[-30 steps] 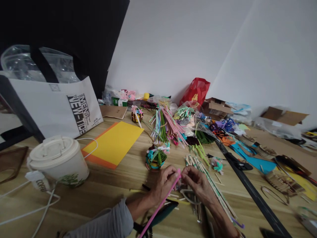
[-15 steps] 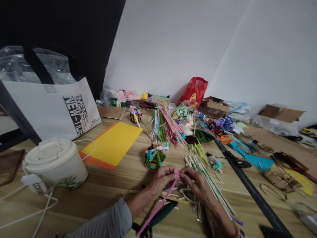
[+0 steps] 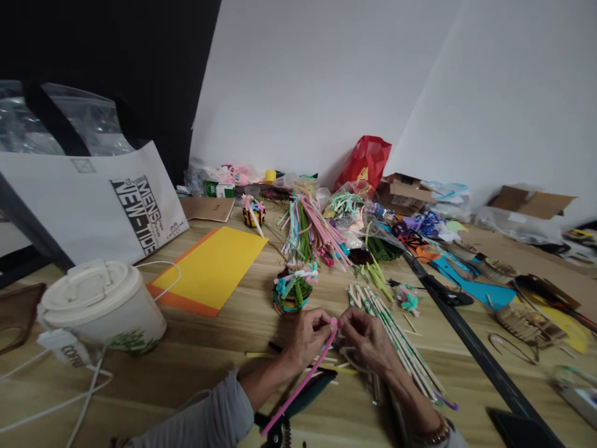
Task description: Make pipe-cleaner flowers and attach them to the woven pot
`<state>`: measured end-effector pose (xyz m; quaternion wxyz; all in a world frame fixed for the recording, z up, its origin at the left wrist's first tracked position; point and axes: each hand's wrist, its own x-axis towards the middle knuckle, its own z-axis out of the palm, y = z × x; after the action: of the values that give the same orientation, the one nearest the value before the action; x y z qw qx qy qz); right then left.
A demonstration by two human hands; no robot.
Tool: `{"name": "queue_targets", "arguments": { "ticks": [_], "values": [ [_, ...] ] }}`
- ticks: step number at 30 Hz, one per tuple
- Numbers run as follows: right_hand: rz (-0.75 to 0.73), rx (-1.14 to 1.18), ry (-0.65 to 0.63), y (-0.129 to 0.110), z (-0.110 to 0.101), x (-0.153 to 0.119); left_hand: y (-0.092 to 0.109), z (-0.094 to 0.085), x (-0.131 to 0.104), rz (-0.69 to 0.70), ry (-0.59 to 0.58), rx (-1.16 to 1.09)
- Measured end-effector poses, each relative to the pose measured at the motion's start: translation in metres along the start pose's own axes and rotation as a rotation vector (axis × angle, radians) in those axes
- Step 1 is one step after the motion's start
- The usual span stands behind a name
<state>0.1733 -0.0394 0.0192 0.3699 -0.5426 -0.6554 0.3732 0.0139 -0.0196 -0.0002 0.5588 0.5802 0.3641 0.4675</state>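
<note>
A long pink pipe cleaner slants down toward the front edge, its upper end bent into a small coil. My left hand pinches it just below that coil. Close by on the right, my right hand has its thumb and forefinger pressed together at the coil's side; whatever lies between them is too small to make out. Beyond my left hand stands a small round basket with green, blue and pink pipe-cleaner pieces. Beneath my hands lie thin sticks and a dark green-handled tool.
Patterned straws lie right of my hands, with a pipe-cleaner bundle behind. Yellow paper, a lidded cup and a white bag are left. A black strip crosses the right side.
My right hand has shifted slightly away from the coil, its fingers more curled. My left hand still grips the pink pipe cleaner. The view has tilted a little.
</note>
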Motion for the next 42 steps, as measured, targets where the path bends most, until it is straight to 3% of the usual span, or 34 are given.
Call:
{"name": "queue_targets", "arguments": {
  "ticks": [5,10,15,24,30,38,42],
  "values": [
    [0.019,0.077,0.107,0.001,0.007,0.000,0.000,0.005,0.000,-0.145,0.064,-0.185],
    [0.050,0.233,-0.038,0.001,-0.006,0.004,0.012,0.005,-0.001,-0.285,0.044,-0.311],
    [0.025,0.230,-0.073,-0.002,-0.018,0.005,0.012,0.002,-0.005,-0.321,-0.002,-0.352],
    [-0.251,-0.298,-0.016,-0.002,-0.016,-0.001,0.003,0.003,-0.003,-0.258,0.014,-0.336],
    [-0.255,-0.408,0.019,0.002,-0.005,-0.002,-0.003,0.004,0.001,-0.163,0.063,-0.153],
    [-0.027,-0.073,0.011,0.006,0.001,0.001,-0.004,0.001,-0.001,-0.051,0.030,0.047],
    [0.080,0.170,-0.013,0.008,0.004,0.004,-0.002,0.004,-0.001,-0.052,0.059,0.024]
  ]
}}
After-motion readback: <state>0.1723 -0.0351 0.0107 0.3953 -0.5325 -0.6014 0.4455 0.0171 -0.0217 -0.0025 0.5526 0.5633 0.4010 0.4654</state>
